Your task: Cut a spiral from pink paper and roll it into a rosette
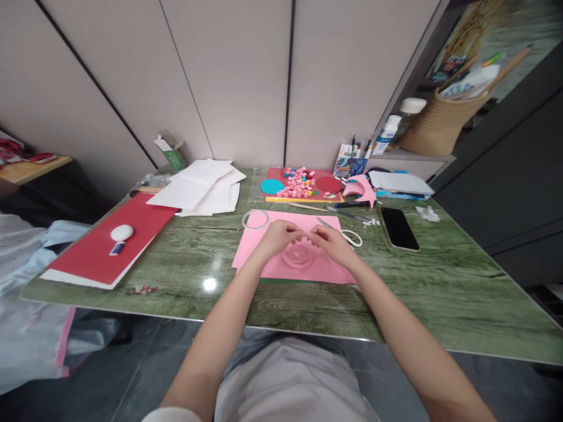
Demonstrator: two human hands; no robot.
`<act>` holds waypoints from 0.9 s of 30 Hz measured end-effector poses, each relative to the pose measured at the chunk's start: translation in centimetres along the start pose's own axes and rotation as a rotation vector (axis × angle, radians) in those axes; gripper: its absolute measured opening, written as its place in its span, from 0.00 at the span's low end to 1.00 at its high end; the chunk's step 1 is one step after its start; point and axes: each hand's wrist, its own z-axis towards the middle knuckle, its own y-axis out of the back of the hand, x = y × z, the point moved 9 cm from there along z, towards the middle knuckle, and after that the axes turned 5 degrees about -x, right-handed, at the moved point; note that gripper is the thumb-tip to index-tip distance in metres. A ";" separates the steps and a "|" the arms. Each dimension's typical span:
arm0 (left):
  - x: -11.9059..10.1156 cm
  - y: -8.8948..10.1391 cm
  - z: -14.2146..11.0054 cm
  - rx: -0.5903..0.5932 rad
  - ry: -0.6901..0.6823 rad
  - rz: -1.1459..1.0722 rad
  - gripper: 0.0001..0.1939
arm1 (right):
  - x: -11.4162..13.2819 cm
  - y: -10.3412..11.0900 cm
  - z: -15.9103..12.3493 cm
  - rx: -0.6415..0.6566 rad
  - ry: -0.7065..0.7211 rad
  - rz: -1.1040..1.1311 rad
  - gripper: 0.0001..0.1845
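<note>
Paper (323, 269) is lying near the front edge of the table (461, 293), bearing a pink disc (299, 258); above, left hand (281, 235) and right hand (329, 239) are pinching close together, whether around anything I cannot tell.

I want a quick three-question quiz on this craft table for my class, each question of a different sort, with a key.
1. True or false: the smartphone lies to the right of the pink sheet.
2. Which is nearer the white-handled scissors: A, the left hand; B, the right hand?
3. Fill in the colour: the loose white papers overlap one corner of a ____ sheet.

Key: 1 true; 2 B; 3 red.
</note>
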 end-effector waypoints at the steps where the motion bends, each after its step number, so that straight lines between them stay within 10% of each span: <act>1: 0.0 0.1 0.0 -0.018 0.006 -0.023 0.14 | 0.0 0.2 0.0 0.002 0.001 0.042 0.13; 21: 0.2 -0.8 0.1 -0.004 0.056 -0.251 0.13 | -0.2 1.0 0.0 -0.021 0.002 0.212 0.14; 27: 1.4 -0.9 0.4 -0.036 0.129 -0.431 0.13 | -1.0 -1.0 -0.6 0.179 -0.097 0.287 0.09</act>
